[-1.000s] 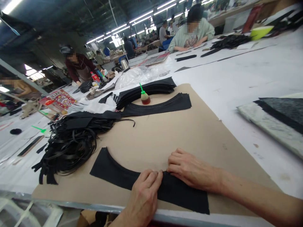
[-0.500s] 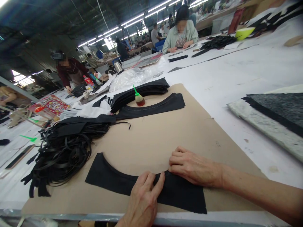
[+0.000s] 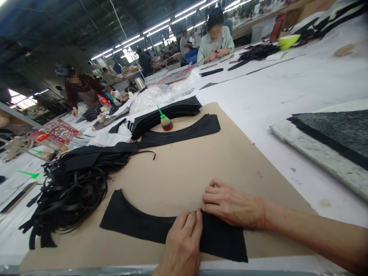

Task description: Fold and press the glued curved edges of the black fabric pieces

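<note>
A curved black fabric piece point(image 3: 135, 222) lies on a brown cardboard sheet point(image 3: 195, 165) at the near table edge. My left hand point(image 3: 184, 241) rests on its middle, fingers together and pressed down along the inner curved edge. My right hand point(image 3: 230, 203) lies just to the right, its fingers curled and pressing the same edge, fingertips almost touching the left hand's. Neither hand lifts the piece.
A tangle of black strips point(image 3: 71, 188) sits at the left. Stacked curved black pieces point(image 3: 172, 111) and a small glue bottle with a green tip point(image 3: 165, 122) lie farther back. A grey slab point(image 3: 330, 145) is at the right. Other people work at the far tables.
My left hand's fingers have drawn together and slid toward the right hand along the curved edge. The view has shifted slightly; the fabric piece stays in place.
</note>
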### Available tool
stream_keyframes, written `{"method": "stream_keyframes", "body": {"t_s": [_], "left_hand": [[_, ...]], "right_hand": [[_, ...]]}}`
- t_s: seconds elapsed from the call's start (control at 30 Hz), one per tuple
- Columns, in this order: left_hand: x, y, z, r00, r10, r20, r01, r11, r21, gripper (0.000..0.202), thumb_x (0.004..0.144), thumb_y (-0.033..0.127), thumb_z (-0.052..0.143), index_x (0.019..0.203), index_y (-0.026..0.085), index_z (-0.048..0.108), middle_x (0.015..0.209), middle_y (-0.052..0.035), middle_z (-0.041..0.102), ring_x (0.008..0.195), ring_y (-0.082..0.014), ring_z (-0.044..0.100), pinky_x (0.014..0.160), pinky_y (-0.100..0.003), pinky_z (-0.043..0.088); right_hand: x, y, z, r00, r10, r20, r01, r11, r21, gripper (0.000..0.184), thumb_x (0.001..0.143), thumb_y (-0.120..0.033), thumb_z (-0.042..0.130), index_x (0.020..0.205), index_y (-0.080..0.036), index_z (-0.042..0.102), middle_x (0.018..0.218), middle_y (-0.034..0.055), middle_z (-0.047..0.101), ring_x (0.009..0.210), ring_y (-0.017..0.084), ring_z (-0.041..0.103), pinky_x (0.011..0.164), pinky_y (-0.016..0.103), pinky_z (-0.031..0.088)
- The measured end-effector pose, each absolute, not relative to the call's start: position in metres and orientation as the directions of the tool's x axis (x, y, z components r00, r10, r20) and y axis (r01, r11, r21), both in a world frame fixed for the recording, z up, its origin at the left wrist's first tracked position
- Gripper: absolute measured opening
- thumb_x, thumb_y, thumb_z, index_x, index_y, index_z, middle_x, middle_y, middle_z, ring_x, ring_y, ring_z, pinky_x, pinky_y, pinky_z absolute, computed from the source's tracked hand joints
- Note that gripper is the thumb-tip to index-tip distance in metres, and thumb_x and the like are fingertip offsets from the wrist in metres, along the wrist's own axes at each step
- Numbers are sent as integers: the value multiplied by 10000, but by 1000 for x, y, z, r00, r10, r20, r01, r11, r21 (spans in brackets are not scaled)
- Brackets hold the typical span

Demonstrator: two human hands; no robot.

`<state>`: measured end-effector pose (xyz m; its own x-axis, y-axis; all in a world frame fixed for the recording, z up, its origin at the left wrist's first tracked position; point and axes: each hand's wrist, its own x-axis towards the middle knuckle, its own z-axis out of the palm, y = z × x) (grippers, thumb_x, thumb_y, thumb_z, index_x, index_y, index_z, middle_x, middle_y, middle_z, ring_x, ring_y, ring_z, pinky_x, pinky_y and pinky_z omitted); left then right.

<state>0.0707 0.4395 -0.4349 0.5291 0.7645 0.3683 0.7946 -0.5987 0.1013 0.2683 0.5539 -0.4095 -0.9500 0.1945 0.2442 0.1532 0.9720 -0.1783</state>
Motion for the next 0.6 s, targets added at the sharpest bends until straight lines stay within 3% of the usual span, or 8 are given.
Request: {"method": "stream_keyframes", "body": {"t_s": [0.3,0.6], "left_hand": [[78,441,-432,441,859,259,847,-494,198,574,805,16,357,1375,74,404,976,-126,592,882,-247,520,784,-376,518],[84,445,-428,460,846,270,863,-497,85,570,772,1,405,1328,99,486,912,-101,590,826,-239,529,718,-357,523]], "right_hand": [[281,564,-408,-949,236,211,169,940,-295,198,949,-163,402,967,-182,598,880,33,585,816,170,465,821,337,294],[291,565,-405,-948,235,216,178,951,-253,252,969,-163,361,967,-182,612,859,35,594,799,172,471,821,346,289]]}}
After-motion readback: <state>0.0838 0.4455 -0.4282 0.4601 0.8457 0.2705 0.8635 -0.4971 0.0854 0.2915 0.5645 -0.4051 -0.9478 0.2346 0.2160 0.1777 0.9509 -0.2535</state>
